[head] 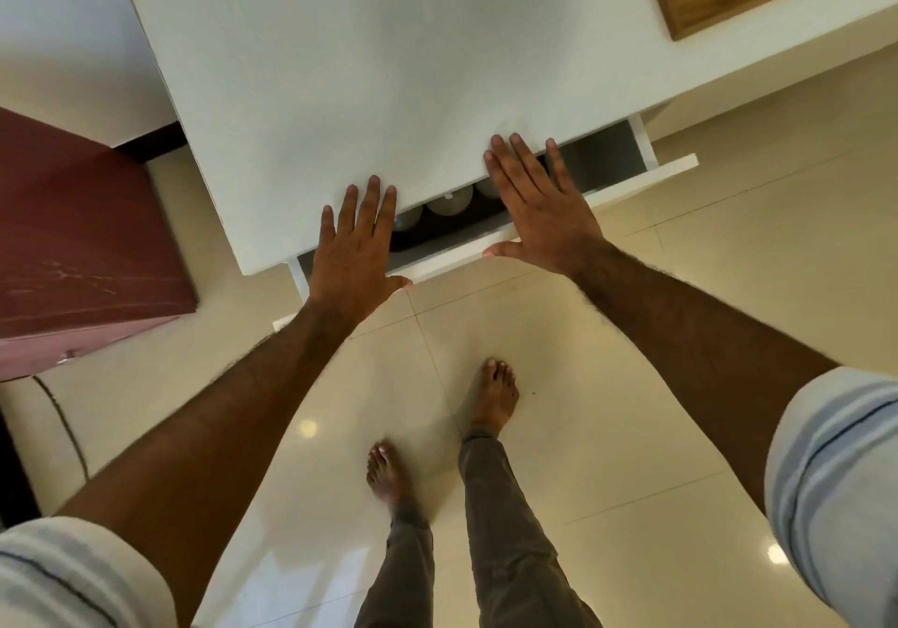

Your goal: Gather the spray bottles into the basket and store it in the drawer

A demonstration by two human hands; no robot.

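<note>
both hands, left hand (pixel 352 243) and right hand (pixel 539 204), lay flat, fingers spread, on the drawer (pixel 631 178) front; it looked stiff, smooth, likely gliding under an even push.

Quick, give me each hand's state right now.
Left hand: open, flat, holding nothing, thumb on the drawer front.
Right hand: open, flat, holding nothing.

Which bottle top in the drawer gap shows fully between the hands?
The middle bottle top: pale, round, fully exposed. The left hand covers part of one neighbour, the right hand most of the other.
</note>
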